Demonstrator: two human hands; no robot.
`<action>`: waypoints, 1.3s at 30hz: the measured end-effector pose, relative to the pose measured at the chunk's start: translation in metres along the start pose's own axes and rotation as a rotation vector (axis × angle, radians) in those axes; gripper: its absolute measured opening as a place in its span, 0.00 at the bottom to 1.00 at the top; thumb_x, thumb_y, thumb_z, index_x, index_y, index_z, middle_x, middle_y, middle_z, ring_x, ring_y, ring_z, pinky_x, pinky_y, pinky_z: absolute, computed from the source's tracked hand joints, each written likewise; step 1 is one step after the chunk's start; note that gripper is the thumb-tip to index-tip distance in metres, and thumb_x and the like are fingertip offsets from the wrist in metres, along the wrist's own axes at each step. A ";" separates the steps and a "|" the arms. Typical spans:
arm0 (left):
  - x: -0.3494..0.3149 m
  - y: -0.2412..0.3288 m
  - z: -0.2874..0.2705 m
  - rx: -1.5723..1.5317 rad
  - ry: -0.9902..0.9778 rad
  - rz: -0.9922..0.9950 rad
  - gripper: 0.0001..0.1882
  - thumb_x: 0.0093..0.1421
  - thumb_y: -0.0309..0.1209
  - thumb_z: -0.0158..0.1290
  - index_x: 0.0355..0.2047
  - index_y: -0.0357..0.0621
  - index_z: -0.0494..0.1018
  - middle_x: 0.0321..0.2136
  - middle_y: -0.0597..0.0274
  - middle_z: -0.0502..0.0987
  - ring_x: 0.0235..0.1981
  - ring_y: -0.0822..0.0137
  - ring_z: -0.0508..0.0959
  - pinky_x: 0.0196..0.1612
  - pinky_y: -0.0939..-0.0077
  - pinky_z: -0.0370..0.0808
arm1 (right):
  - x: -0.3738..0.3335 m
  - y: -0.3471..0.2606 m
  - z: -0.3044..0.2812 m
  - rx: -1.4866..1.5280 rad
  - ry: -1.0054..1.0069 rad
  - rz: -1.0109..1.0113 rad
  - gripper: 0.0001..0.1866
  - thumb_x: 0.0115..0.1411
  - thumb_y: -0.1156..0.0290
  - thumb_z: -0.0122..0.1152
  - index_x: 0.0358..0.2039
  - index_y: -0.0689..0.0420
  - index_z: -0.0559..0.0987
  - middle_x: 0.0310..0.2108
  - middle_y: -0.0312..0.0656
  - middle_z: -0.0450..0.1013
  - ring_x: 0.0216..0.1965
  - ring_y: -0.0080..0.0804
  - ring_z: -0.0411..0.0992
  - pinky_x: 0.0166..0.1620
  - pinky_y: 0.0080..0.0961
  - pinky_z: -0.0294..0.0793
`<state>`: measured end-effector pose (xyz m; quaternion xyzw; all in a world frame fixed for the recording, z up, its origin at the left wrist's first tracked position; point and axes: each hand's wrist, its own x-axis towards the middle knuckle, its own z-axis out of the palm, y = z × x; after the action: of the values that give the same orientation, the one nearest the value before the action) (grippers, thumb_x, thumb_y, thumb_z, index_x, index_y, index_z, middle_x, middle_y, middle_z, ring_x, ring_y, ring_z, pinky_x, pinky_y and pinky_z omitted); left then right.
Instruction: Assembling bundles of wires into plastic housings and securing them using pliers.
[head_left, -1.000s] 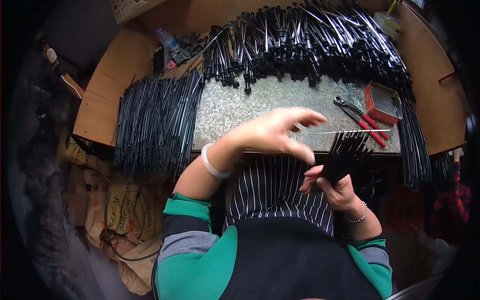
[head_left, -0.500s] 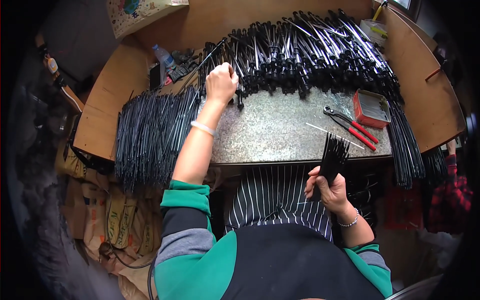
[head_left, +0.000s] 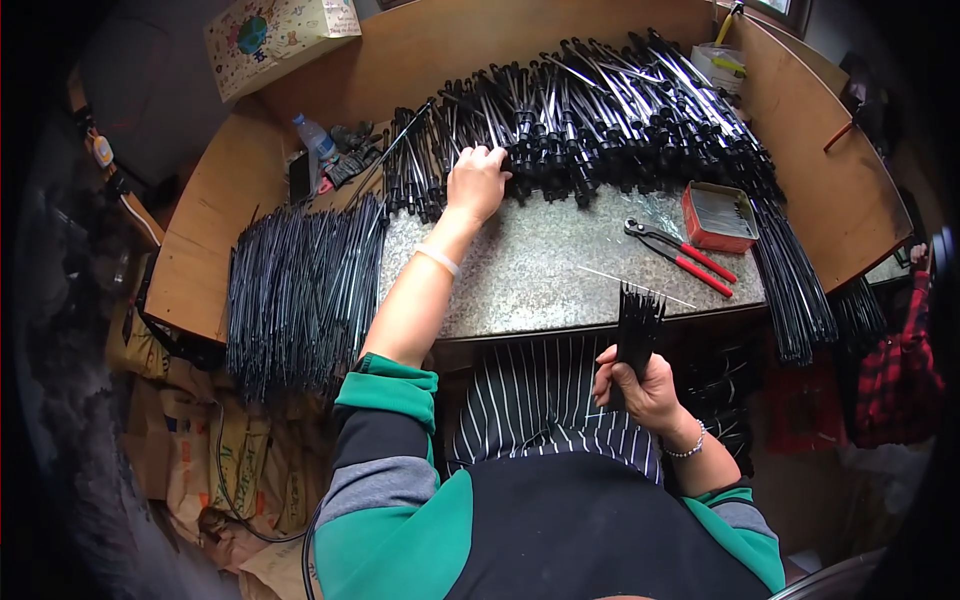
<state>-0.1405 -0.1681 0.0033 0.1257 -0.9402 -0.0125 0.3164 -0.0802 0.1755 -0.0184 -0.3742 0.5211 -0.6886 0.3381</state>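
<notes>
My left hand (head_left: 478, 186) reaches to the near edge of a pile of long shiny rods with black fittings (head_left: 560, 130). Its fingers are bent down against the black ends, and the fingertips are hidden, so what they pinch cannot be made out. Low in front of the table edge, my right hand (head_left: 650, 388) grips an upright bundle of thin black strips (head_left: 638, 325), the thumb across it and the strip ends fanning out at the top. Just beyond this bundle, a thin pale strip (head_left: 615, 277) lies slantwise on the speckled tabletop (head_left: 510, 265).
Red-handled pincers (head_left: 685, 258) and an open red tin (head_left: 718, 222) with thin metal pieces lie at right. Dark thin strips (head_left: 300, 290) overhang the front edge at left; more black strips (head_left: 790, 280) overhang at right. Wooden side panels (head_left: 215, 240) enclose the table. A bottle (head_left: 316, 137) stands back left.
My left hand has shifted right along the near edge of the rod pile, and its fist has loosened into bent fingers. My right hand still grips the strip bundle. The whole view has shifted slightly.
</notes>
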 end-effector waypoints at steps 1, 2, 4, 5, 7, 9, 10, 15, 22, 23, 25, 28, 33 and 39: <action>0.000 -0.002 -0.001 -0.038 0.047 0.007 0.12 0.48 0.33 0.57 0.34 0.48 0.73 0.29 0.59 0.73 0.35 0.59 0.73 0.38 0.67 0.72 | 0.000 0.000 0.000 0.000 0.009 0.018 0.13 0.63 0.67 0.45 0.40 0.65 0.68 0.23 0.42 0.71 0.22 0.23 0.71 0.27 0.17 0.72; 0.000 -0.005 -0.002 -0.064 0.138 -0.001 0.09 0.48 0.32 0.56 0.30 0.45 0.74 0.28 0.60 0.73 0.34 0.59 0.73 0.37 0.67 0.72 | 0.000 -0.001 0.001 -0.002 0.009 0.013 0.13 0.63 0.67 0.45 0.40 0.65 0.68 0.23 0.42 0.71 0.22 0.23 0.71 0.27 0.17 0.72; 0.005 -0.007 -0.015 -0.113 0.297 0.048 0.09 0.49 0.31 0.55 0.31 0.43 0.72 0.28 0.58 0.72 0.33 0.58 0.72 0.36 0.67 0.71 | -0.002 -0.003 0.002 -0.015 0.000 0.008 0.14 0.64 0.66 0.44 0.40 0.65 0.67 0.22 0.42 0.71 0.22 0.24 0.71 0.27 0.17 0.73; 0.013 -0.004 -0.029 -0.068 0.387 0.098 0.08 0.50 0.30 0.53 0.31 0.42 0.71 0.27 0.56 0.71 0.32 0.56 0.70 0.36 0.66 0.69 | -0.001 -0.003 0.001 -0.018 0.012 0.006 0.14 0.64 0.66 0.44 0.40 0.65 0.67 0.22 0.42 0.71 0.22 0.24 0.71 0.27 0.17 0.73; 0.031 -0.002 -0.070 0.052 0.610 0.114 0.07 0.54 0.29 0.51 0.32 0.41 0.69 0.28 0.55 0.69 0.32 0.56 0.68 0.38 0.65 0.67 | 0.000 -0.004 0.001 0.074 0.027 -0.067 0.16 0.63 0.63 0.45 0.41 0.64 0.66 0.22 0.42 0.70 0.22 0.25 0.71 0.27 0.18 0.73; 0.049 -0.007 -0.117 0.031 0.920 0.240 0.06 0.57 0.26 0.47 0.34 0.38 0.67 0.29 0.55 0.69 0.35 0.58 0.69 0.40 0.68 0.67 | 0.002 -0.003 -0.002 0.138 0.022 -0.052 0.18 0.62 0.59 0.46 0.41 0.63 0.66 0.22 0.42 0.70 0.21 0.26 0.71 0.26 0.20 0.73; 0.054 -0.001 -0.143 -0.069 1.068 0.219 0.05 0.58 0.24 0.45 0.34 0.36 0.66 0.29 0.57 0.69 0.31 0.63 0.71 0.36 0.71 0.69 | 0.003 -0.005 -0.001 0.172 0.035 -0.029 0.19 0.62 0.58 0.47 0.40 0.63 0.66 0.22 0.42 0.70 0.21 0.26 0.71 0.25 0.20 0.73; 0.016 0.060 -0.235 -1.424 0.753 0.139 0.12 0.64 0.26 0.38 0.45 0.34 0.65 0.27 0.58 0.68 0.21 0.75 0.66 0.23 0.85 0.68 | 0.018 -0.014 0.006 0.158 -0.016 -0.083 0.21 0.61 0.56 0.46 0.38 0.65 0.69 0.19 0.41 0.69 0.19 0.25 0.70 0.22 0.19 0.71; -0.084 0.112 -0.160 -1.908 -0.009 -0.386 0.17 0.62 0.27 0.44 0.51 0.37 0.63 0.37 0.55 0.74 0.33 0.70 0.76 0.30 0.84 0.74 | 0.025 -0.019 0.019 0.201 -0.037 -0.130 0.20 0.60 0.57 0.49 0.36 0.64 0.70 0.21 0.41 0.70 0.20 0.26 0.71 0.24 0.20 0.72; -0.091 0.116 -0.154 -1.970 -0.008 -0.422 0.17 0.62 0.27 0.44 0.52 0.37 0.63 0.38 0.53 0.74 0.38 0.67 0.77 0.31 0.82 0.75 | 0.026 -0.022 0.022 0.206 -0.044 -0.126 0.20 0.60 0.57 0.49 0.36 0.64 0.70 0.21 0.41 0.70 0.20 0.26 0.71 0.24 0.20 0.72; -0.098 0.123 -0.148 -2.098 -0.018 -0.433 0.18 0.62 0.28 0.44 0.52 0.37 0.62 0.38 0.53 0.74 0.40 0.64 0.77 0.33 0.81 0.76 | 0.028 -0.028 0.025 0.123 -0.047 -0.120 0.19 0.60 0.58 0.50 0.36 0.65 0.70 0.21 0.41 0.70 0.21 0.26 0.71 0.25 0.20 0.72; -0.102 0.130 -0.144 -2.174 -0.010 -0.373 0.18 0.61 0.28 0.46 0.52 0.38 0.63 0.38 0.53 0.74 0.39 0.64 0.77 0.33 0.80 0.76 | 0.028 -0.024 0.028 0.102 -0.037 -0.083 0.14 0.61 0.63 0.49 0.34 0.64 0.70 0.20 0.39 0.70 0.21 0.23 0.70 0.25 0.18 0.71; -0.101 0.131 -0.142 -2.189 0.049 -0.471 0.19 0.60 0.27 0.48 0.52 0.41 0.63 0.38 0.55 0.74 0.37 0.64 0.77 0.33 0.79 0.77 | 0.026 -0.022 0.027 0.129 0.054 -0.090 0.20 0.59 0.55 0.51 0.31 0.65 0.71 0.24 0.41 0.70 0.22 0.25 0.70 0.23 0.20 0.73; -0.105 0.134 -0.137 -2.217 0.047 -0.442 0.20 0.59 0.24 0.49 0.52 0.40 0.63 0.40 0.54 0.74 0.39 0.65 0.76 0.41 0.74 0.76 | 0.037 -0.030 0.029 0.036 0.031 -0.105 0.23 0.59 0.51 0.49 0.31 0.63 0.70 0.23 0.39 0.67 0.19 0.21 0.67 0.20 0.18 0.71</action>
<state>-0.0087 -0.0054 0.0641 -0.0609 -0.3613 -0.8929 0.2618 -0.0752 0.1369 0.0217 -0.3840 0.4936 -0.7203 0.3001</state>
